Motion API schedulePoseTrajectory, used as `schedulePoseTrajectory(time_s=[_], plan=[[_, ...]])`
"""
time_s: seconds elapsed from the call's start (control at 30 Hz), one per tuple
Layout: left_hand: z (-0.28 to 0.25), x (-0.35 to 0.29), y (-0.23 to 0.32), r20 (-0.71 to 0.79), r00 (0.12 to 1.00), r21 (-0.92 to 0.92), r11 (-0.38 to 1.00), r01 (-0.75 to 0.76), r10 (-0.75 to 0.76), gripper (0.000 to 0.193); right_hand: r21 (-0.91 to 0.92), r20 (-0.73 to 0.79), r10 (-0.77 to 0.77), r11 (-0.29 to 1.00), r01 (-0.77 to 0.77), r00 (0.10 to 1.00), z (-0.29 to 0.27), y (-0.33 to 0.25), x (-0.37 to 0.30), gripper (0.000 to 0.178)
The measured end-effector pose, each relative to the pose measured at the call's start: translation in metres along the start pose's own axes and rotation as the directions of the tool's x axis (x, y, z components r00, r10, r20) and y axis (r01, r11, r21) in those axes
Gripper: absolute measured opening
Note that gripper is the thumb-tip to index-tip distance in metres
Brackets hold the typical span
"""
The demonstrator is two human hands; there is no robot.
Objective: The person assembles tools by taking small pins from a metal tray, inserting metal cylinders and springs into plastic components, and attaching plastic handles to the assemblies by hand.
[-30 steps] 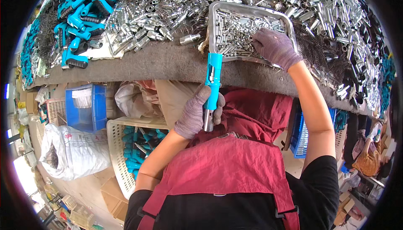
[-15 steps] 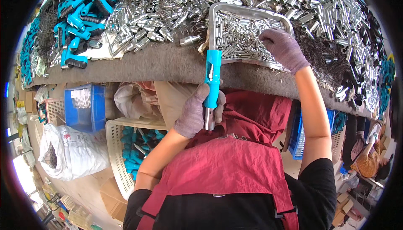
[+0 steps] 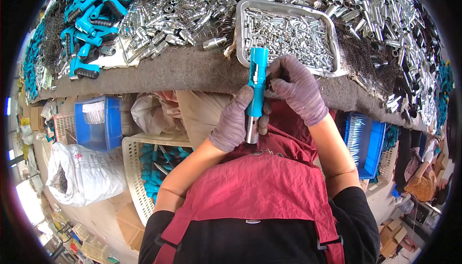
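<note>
My left hand, in a purple-grey knit glove, is closed around a teal cylindrical tool body. The piece stands nearly upright, with a slot in its side showing a metal part inside and a bare silver tube at its lower end. Gloved likewise, my right hand is at the upper right side of the teal body, thumb and fingers curled together in a pinch. Whatever lies between those fingertips is too small or hidden. Just beyond both hands sits a metal tray filled with small silver pins.
Teal pistol-shaped housings are heaped at the far left of the cloth-covered bench. Silver fittings, springs and metal tubes cover the rest. Below stand blue bins, a cream basket and a white sack.
My right hand has come from over the pin tray back toward me, to the teal tool body. My left hand has shifted slightly right and nearer the bench with that body.
</note>
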State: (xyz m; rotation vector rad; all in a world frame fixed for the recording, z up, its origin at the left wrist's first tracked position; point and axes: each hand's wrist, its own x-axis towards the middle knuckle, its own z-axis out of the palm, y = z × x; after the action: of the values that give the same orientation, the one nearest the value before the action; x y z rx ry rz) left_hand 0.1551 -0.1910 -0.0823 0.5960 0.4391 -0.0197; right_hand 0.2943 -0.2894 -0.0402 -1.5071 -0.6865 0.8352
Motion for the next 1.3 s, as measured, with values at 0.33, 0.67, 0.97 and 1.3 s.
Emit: schedulePoseTrajectory(time_s=[0.33,0.67,0.97,1.3], plan=[[0.002,-0.005,0.0,0.002,1.0,0.138,0.99,0.024,-0.024,0.053,-0.494,0.022,-0.339,0.814,0.305,0.941,0.006,-0.003,-0.017,0.018],[0.016,-0.016,0.018,0.048,0.988,0.467,0.878,0.107,-0.146,0.029,0.219,0.096,0.105,0.968,-0.124,0.99,0.001,-0.003,-0.024,0.037],[0.021,-0.014,0.008,0.007,0.998,0.633,0.773,-0.048,0.057,0.044,0.161,-0.031,0.091,0.983,-0.085,0.995,0.003,0.002,-0.036,0.025],[0.0,-0.005,0.021,0.139,0.837,0.951,0.165,-0.263,0.53,0.039,-0.982,-0.014,-0.2,0.186,0.024,0.98,-0.091,-0.002,0.023,0.016]])
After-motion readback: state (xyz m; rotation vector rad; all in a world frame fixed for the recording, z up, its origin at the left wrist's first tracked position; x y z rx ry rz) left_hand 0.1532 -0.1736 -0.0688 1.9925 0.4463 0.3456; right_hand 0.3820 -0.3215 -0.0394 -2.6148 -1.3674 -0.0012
